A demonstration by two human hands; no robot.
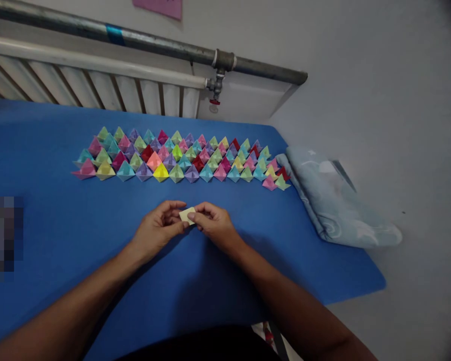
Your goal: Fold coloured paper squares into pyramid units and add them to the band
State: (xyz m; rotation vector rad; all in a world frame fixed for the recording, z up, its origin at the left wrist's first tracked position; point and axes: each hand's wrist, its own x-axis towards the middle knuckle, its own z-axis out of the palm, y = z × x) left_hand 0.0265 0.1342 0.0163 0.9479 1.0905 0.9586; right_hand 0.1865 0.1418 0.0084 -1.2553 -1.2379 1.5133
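Observation:
Between my two hands is a small pale yellow piece of paper (pixel 186 215), which looks folded into a small square. My right hand (pixel 215 223) pinches it, the thumb lying flat across its face. On the other side my left hand (pixel 158 224) has its thumb at the paper's lower edge and its fingers curled behind. Beyond the hands, folded paper boats (pixel 176 173) in pink, green, blue, purple, red and yellow stand in several close rows. The paper's back and some fingertips are hidden.
The boats stand on a blue tabletop (pixel 60 220). A folded pale blue-grey cloth (pixel 334 205) lies at the right, against the wall. Along the back run a white radiator (pixel 97 85) and a metal pipe (pixel 165 47) with a red-handled valve (pixel 214 102).

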